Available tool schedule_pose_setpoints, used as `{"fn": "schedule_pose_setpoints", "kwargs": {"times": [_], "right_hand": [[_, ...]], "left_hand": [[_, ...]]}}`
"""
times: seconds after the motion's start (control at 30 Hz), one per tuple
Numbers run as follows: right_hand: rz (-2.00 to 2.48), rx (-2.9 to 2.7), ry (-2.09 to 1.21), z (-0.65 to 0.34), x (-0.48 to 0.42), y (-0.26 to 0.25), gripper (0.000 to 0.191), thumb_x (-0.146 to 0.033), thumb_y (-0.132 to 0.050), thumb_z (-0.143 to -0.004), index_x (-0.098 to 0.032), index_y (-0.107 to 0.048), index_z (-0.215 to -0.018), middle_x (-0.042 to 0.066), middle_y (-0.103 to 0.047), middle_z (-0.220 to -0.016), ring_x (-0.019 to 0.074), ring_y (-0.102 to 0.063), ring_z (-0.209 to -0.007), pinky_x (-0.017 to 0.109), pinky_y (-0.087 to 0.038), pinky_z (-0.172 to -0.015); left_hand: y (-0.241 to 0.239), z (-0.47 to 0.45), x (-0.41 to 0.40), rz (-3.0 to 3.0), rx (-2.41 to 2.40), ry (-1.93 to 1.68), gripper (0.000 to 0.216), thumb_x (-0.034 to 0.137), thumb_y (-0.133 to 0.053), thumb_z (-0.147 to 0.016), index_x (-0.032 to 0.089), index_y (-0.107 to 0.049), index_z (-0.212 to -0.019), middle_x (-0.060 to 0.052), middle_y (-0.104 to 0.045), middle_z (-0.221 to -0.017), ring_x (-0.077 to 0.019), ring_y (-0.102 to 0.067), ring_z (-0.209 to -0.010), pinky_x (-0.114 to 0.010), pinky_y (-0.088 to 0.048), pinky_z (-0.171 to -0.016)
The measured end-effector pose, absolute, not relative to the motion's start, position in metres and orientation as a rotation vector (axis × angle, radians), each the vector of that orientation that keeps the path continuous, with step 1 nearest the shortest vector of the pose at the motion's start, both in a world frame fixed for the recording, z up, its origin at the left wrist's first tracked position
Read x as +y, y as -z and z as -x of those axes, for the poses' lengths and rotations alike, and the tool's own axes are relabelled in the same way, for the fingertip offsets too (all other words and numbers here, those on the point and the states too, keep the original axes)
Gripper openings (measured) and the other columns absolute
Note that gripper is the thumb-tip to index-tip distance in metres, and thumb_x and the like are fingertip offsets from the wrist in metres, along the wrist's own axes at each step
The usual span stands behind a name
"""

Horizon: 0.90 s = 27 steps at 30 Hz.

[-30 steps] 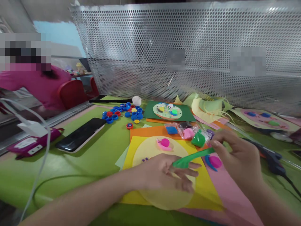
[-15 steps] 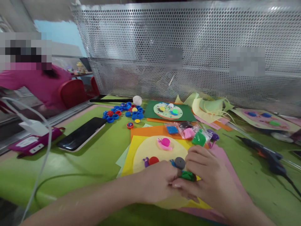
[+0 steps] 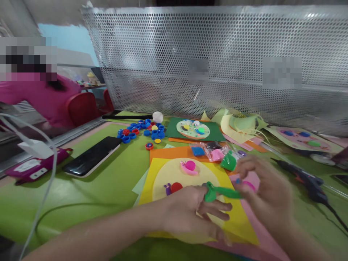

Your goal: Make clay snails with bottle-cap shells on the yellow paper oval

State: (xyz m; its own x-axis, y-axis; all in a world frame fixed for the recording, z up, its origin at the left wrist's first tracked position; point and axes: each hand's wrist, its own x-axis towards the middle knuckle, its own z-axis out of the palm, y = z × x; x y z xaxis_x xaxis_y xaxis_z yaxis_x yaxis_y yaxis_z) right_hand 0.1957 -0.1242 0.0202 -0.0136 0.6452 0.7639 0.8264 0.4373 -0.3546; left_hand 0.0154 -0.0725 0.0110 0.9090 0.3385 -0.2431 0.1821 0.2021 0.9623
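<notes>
A strip of soft green modelling clay (image 3: pixel 224 192) stretches between my hands. My left hand (image 3: pixel 187 208) is palm down over the cream paper disc (image 3: pixel 165 170). Its outer fingers hold the clay's thick end, while the other fingers extend to the right. My right hand (image 3: pixel 269 192), blurred, pinches the other end; small blue and magenta bits show by its fingers. On the disc sit a pink snail (image 3: pixel 189 167) and a purple snail with a red shell (image 3: pixel 174 188). A grey round piece behind my left hand is mostly hidden.
Wrapped clay packs (image 3: pixel 217 154), bottle caps (image 3: pixel 133 131) and a finished card (image 3: pixel 194 129) lie behind. A glue gun (image 3: pixel 304 177) rests right; a phone (image 3: pixel 94 156) and purple power strip (image 3: pixel 38 166) lie left. A perforated metal panel (image 3: pixel 174 54) stands behind; a person in pink (image 3: pixel 40 94) sits left.
My right hand has pulled away up and to the right, drawing the green clay into a strip. My left hand's fingers have spread.
</notes>
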Motion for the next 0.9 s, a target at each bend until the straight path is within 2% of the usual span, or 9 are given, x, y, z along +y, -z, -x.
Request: {"fn": "schedule_pose_setpoints", "kwargs": {"times": [0.1,0.23,0.33,0.4,0.43,0.53,0.63,0.8,0.9], "right_hand": [[1.498,-1.907,0.009,-0.168,-0.128,-0.015,0.033,-0.035,-0.065,-0.065,-0.021,-0.049,-0.089,0.005,-0.059,-0.085,0.0200,-0.057,-0.073,0.029,-0.046,-0.056],[1.626,-1.931,-0.325,-0.157,-0.127,-0.008,0.055,-0.059,-0.062,-0.063,-0.018,-0.051,-0.098,0.012,-0.061,-0.097,0.0273,-0.058,-0.086,0.040,-0.050,-0.067],[1.440,-1.920,-0.637,-0.169,-0.128,-0.006,0.067,-0.073,-0.029,-0.077,-0.018,-0.052,-0.109,0.012,-0.059,-0.106,0.0260,-0.057,-0.095,0.042,-0.048,-0.078],[1.277,-1.857,-0.849,-0.178,-0.128,-0.008,0.072,-0.068,-0.008,-0.083,-0.020,-0.057,-0.105,0.010,-0.062,-0.102,0.0226,-0.058,-0.094,0.039,-0.048,-0.081],[1.243,-1.822,-0.893,-0.181,-0.127,-0.009,0.069,-0.064,-0.008,-0.086,-0.021,-0.059,-0.100,0.009,-0.064,-0.098,0.0212,-0.060,-0.090,0.037,-0.048,-0.081],[1.298,-1.846,-0.837,-0.186,-0.125,-0.016,0.042,-0.049,-0.033,-0.090,-0.020,-0.063,-0.081,0.004,-0.065,-0.075,0.0165,-0.061,-0.071,0.028,-0.051,-0.067],[1.340,-1.912,-0.722,-0.184,-0.122,-0.021,0.027,-0.033,-0.045,-0.086,-0.019,-0.062,-0.071,0.000,-0.062,-0.060,0.0123,-0.058,-0.055,0.022,-0.047,-0.051],[1.314,-1.873,-0.358,-0.179,-0.124,-0.018,0.011,-0.018,-0.055,-0.079,-0.022,-0.064,-0.075,-0.001,-0.067,-0.069,0.0111,-0.061,-0.061,0.019,-0.050,-0.055],[1.200,-1.956,-0.084,-0.179,-0.127,-0.014,0.013,-0.014,-0.053,-0.082,-0.022,-0.064,-0.080,0.001,-0.068,-0.078,0.0130,-0.063,-0.072,0.022,-0.052,-0.063]], "left_hand": [[-0.016,-0.014,-0.075,-1.622,0.472,-0.163,0.029,0.033,-0.074,-0.064,0.014,-0.058,-0.079,-0.006,-0.065,-0.091,-0.0232,-0.061,-0.090,-0.028,-0.046,-0.071],[-0.012,-0.009,-0.075,-1.795,0.372,-0.164,0.016,0.027,-0.057,-0.081,0.013,-0.060,-0.073,-0.001,-0.063,-0.077,-0.0181,-0.061,-0.080,-0.023,-0.044,-0.067],[-0.011,-0.008,-0.073,-1.848,0.347,-0.164,0.023,0.029,-0.050,-0.085,0.013,-0.065,-0.078,-0.003,-0.066,-0.084,-0.0193,-0.061,-0.086,-0.023,-0.045,-0.072],[-0.014,-0.007,-0.071,-1.878,0.372,-0.157,0.029,0.036,-0.049,-0.086,0.014,-0.068,-0.085,-0.003,-0.069,-0.091,-0.0208,-0.062,-0.090,-0.024,-0.045,-0.076],[-0.015,-0.006,-0.070,-1.883,0.367,-0.147,0.031,0.038,-0.047,-0.088,0.015,-0.068,-0.091,-0.003,-0.069,-0.095,-0.0206,-0.062,-0.091,-0.024,-0.046,-0.077],[-0.020,-0.005,-0.068,-1.844,0.301,-0.113,0.036,0.037,-0.039,-0.092,0.016,-0.065,-0.106,-0.005,-0.067,-0.108,-0.0182,-0.063,-0.095,-0.025,-0.047,-0.081],[-0.021,-0.005,-0.065,-1.714,0.317,-0.105,0.041,0.044,-0.042,-0.089,0.014,-0.064,-0.106,-0.010,-0.065,-0.112,-0.0203,-0.061,-0.101,-0.028,-0.048,-0.081],[-0.007,-0.011,-0.061,-1.360,0.298,-0.159,0.059,0.058,-0.066,-0.064,0.012,-0.063,-0.101,-0.017,-0.066,-0.106,-0.0266,-0.062,-0.097,-0.036,-0.047,-0.080],[0.001,-0.016,-0.061,-1.160,0.287,-0.241,0.066,0.070,-0.052,-0.067,0.009,-0.065,-0.090,-0.018,-0.068,-0.092,-0.0254,-0.066,-0.081,-0.034,-0.048,-0.068]]}}
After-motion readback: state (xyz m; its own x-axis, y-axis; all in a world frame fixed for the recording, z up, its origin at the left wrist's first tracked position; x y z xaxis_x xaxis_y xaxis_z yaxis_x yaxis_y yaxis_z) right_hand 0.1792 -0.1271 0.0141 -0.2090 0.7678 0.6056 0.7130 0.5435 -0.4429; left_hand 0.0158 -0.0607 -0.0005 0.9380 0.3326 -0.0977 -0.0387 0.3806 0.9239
